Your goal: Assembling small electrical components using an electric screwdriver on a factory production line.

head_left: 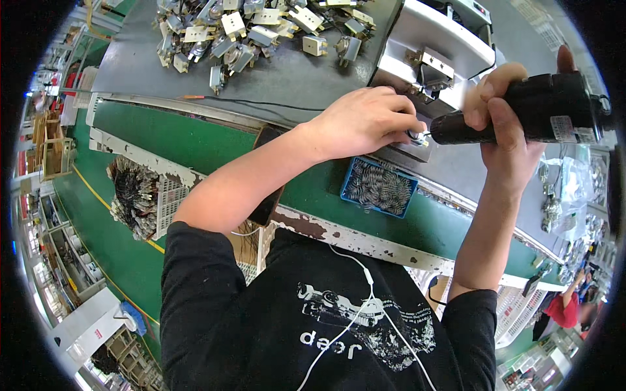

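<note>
My right hand (505, 111) is wrapped round a black electric screwdriver (551, 107), which lies almost level. Its tip points left and meets a small shiny metal part (418, 137). The fingers of my left hand (372, 120) are closed on that part, low on the front of a metal fixture (405, 148); they hide most of it. Just behind stands a silver metal machine (447, 29) with a small boxy assembly (435, 68) seated in its face. Close below my left hand is a blue tray (345, 190) holding many coiled metal springs (381, 188).
Many small metal and white assemblies (261, 32) are heaped on the grey bench (137, 62) at the back left. A thin black cable (274, 103) runs along it. Clear plastic bags (570, 195) lie to the right. A white crate (171, 203) of dark parts stands at the left.
</note>
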Tool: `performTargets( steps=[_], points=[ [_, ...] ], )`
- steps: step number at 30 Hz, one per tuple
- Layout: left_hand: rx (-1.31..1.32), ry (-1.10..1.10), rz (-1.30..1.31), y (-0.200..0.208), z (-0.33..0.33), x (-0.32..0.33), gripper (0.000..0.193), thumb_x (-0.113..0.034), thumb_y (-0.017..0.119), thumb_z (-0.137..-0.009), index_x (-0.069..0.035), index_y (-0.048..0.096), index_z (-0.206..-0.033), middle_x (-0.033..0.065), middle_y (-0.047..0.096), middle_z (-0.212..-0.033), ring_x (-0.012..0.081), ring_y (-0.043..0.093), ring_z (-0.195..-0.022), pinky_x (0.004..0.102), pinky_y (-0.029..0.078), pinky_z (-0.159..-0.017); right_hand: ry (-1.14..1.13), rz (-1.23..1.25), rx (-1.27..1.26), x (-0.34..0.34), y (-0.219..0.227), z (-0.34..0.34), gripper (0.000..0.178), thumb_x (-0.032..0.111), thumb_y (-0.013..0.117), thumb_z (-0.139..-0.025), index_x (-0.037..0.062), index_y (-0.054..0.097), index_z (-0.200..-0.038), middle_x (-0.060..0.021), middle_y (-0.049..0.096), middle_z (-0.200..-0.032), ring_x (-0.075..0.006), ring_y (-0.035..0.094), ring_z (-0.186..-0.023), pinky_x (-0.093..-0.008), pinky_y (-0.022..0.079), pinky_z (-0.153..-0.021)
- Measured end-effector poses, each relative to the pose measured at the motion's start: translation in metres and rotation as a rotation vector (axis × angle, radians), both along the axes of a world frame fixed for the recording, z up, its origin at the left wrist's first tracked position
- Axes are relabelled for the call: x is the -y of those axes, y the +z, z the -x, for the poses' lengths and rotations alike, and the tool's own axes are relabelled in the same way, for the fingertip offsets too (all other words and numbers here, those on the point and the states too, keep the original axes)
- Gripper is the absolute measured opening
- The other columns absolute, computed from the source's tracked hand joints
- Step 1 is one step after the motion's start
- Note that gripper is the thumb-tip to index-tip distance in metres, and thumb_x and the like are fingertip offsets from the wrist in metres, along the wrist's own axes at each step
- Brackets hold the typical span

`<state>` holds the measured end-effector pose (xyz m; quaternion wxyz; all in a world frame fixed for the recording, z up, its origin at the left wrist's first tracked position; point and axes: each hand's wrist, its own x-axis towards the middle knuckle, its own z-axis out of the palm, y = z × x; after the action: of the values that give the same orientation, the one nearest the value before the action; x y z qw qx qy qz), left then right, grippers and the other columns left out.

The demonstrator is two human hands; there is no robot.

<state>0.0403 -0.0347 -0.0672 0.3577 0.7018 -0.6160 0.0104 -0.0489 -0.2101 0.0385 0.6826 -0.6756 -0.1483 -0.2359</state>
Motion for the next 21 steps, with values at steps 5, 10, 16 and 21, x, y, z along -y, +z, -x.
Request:
performTargets(
  steps=[5, 10, 16, 21],
  points=[
    [0.012, 0.007, 0.017, 0.0, 0.003, 0.001, 0.026, -0.022, 0.073, -0.083, -0.018, 0.07, -0.109, -0.0012, 0.061, -0.1, 0.0229, 0.06, -0.096, 0.0372, 0.051, -0.083, 0.06, -0.001, -0.025, 0.005, 0.005, 0.0, 0.011, -0.005, 0.065, -0.08, -0.0044, 0.06, -0.091, -0.0095, 0.062, -0.079, -0.0116, 0.059, -0.063, -0.0231, 0.047, -0.057],
    [0.069, 0.054, -0.001, 0.001, 0.008, -0.001, 0.031, -0.017, 0.075, -0.08, -0.018, 0.067, -0.111, -0.0019, 0.061, -0.106, 0.0223, 0.059, -0.096, 0.0374, 0.05, -0.083, 0.155, 0.083, -0.012, 0.011, 0.006, -0.002, 0.019, 0.0, 0.064, -0.082, -0.0087, 0.061, -0.098, -0.0161, 0.066, -0.087, -0.0152, 0.062, -0.063, -0.0253, 0.049, -0.057],
    [0.093, 0.179, 0.158, 0.017, 0.023, 0.008, 0.023, -0.023, 0.077, -0.078, -0.014, 0.067, -0.097, -0.0002, 0.063, -0.108, 0.0222, 0.06, -0.101, 0.0378, 0.048, -0.084, 0.011, -0.095, 0.094, 0.011, 0.018, 0.015, 0.041, 0.018, 0.057, -0.094, -0.0065, 0.051, -0.126, -0.0157, 0.06, -0.087, -0.016, 0.052, -0.065, -0.0286, 0.043, -0.063],
    [0.186, 0.206, 0.177, 0.042, 0.02, 0.015, 0.016, -0.022, 0.075, -0.081, -0.012, 0.064, -0.085, 0.0005, 0.065, -0.104, 0.023, 0.062, -0.099, 0.0378, 0.048, -0.083, -0.134, -0.075, 0.072, 0.029, 0.039, 0.041, 0.045, 0.022, 0.053, -0.097, -0.0052, 0.047, -0.132, -0.0106, 0.055, -0.08, -0.0143, 0.046, -0.071, -0.0286, 0.038, -0.067]
  ],
)
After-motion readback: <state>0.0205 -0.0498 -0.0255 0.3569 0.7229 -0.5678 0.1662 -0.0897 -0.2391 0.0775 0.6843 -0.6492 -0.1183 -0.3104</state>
